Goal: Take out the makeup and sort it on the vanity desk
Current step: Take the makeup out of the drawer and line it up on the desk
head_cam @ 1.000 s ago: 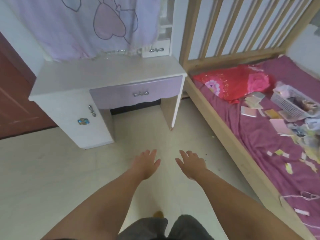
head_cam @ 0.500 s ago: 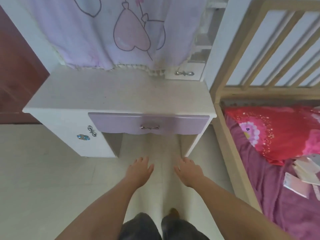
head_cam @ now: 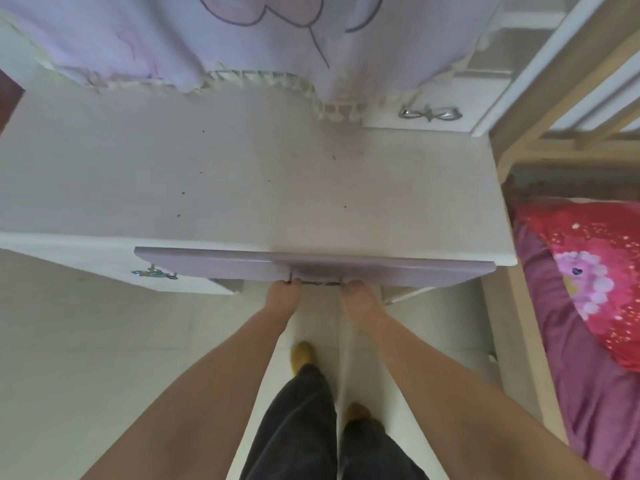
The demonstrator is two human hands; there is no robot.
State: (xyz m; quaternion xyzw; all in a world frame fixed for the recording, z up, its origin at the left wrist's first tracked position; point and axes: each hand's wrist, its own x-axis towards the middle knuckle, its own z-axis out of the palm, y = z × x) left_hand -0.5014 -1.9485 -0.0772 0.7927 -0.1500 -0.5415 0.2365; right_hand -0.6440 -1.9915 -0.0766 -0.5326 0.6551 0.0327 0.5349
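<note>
- nearest me are dark trousers (head_cam: 311, 427) and yellow slippers (head_cam: 302, 353) on the pale tile floor (head_cam: 86, 358), with both bare arms reaching straight ahead.
- the left hand (head_cam: 281, 295) and right hand (head_cam: 356, 294) are a little apart, each at one end of the metal drawer handle (head_cam: 317, 283); the fingers curl out of sight under it, so they look hooked on, though i can't see the grip itself.
- the lilac drawer (head_cam: 381, 270) runs left to right across the hands, its front barely proud of the desk edge; the pull has to come straight back toward the legs, and the floor there looks open.
- both hands are equally near (no makeup shows yet; i'd guess it is inside that drawer).
- beyond lies the white vanity desk (head_cam: 242, 185), its top speckled, a fringed lilac curtain (head_cam: 207, 39) hanging over its far edge.
- the wooden bed frame (head_cam: 512, 306) stands just beside the desk on the right, so room is tighter there.
</note>
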